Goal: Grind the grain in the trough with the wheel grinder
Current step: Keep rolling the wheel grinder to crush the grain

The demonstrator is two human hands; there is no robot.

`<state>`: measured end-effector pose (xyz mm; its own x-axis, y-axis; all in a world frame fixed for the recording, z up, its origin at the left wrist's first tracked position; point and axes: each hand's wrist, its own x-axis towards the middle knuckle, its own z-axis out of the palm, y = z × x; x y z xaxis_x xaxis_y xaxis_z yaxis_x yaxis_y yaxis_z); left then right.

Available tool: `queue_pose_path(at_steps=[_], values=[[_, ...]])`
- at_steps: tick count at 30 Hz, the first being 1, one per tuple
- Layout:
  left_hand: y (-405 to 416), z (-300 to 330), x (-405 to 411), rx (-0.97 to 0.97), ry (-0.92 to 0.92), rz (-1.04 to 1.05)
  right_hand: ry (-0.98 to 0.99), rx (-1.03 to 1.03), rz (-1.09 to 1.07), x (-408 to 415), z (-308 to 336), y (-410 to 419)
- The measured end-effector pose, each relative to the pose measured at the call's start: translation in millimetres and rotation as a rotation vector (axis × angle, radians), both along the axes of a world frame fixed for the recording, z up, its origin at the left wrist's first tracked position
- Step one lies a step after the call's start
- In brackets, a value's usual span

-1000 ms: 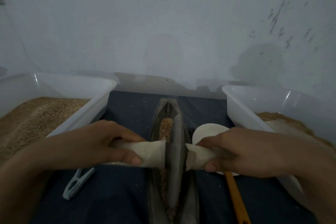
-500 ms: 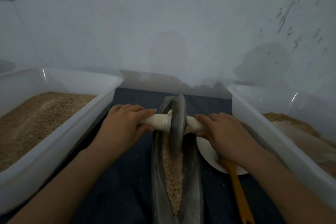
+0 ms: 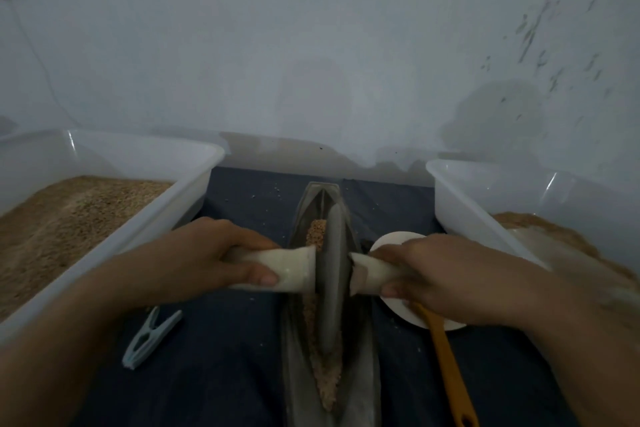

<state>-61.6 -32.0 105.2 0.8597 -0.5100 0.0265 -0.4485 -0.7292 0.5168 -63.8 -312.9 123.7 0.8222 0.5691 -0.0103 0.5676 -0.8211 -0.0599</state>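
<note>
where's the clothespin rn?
Head view, lower left: the clothespin lies on the dark cloth, just below the left hand, between the left grain bin and the trough.

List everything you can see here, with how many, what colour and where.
trough: 1, dark grey, centre of the cloth
wheel grinder: 1, grey disc with pale handles, standing in the trough
grain: tan, along the trough
tubs: 2, white, left and right, both holding tan grain
clothespin: 1, pale green, left of the trough
plate: 1, white, right of the trough
spoon handle: 1, orange, on the plate
cloth: 1, dark blue
left hand: grips the left handle
right hand: grips the right handle
</note>
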Motion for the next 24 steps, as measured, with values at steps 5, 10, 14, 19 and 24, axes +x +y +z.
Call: queue_pose_path(at_steps=[5,10,14,19,24], values=[[-18,-26,17,0.079,-0.441,0.317,-0.432,0.045,-0.144,33,-37,7],[-29,-33,21,0.159,-0.712,0.341,-0.468,0.032,-0.182,43,-49,6],[-14,-16,11,0.107,-0.378,0.203,-0.282,-0.059,-0.067,27,-23,4],[2,7,-7,-0.059,0.03,-0.071,0.049,-0.052,0.027,-8,8,-5],[0,7,-8,0.011,-0.005,-0.03,-0.048,-0.022,0.022,-7,2,-2]])
